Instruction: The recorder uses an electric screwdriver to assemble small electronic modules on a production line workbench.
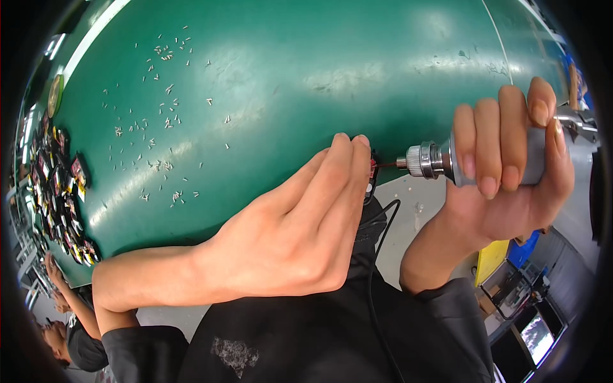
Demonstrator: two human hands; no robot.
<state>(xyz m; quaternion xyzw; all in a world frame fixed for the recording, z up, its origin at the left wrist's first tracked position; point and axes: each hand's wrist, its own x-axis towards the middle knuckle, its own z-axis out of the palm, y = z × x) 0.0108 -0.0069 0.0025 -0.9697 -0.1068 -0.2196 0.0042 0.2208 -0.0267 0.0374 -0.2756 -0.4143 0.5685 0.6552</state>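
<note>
My right hand (511, 147) is wrapped round a grey electric screwdriver (456, 159) with a knurled metal collar, held level and pointing left. Its thin bit meets a small dark part with a bit of red (371, 172), which my left hand (300, 217) grips with fingers pressed together. Most of that part is hidden behind my left fingers, so its kind cannot be told. Both hands are at the near edge of the green table (268, 83). Many loose small screws (167, 121) lie scattered on the table, left of my left hand.
A heap of small black parts with coloured bits (60, 191) lies along the table's left edge. A black cable (372, 274) hangs down before my dark clothing. Another person (80, 332) sits at the lower left. A yellow panel and a blue bin (525, 249) stand at the lower right.
</note>
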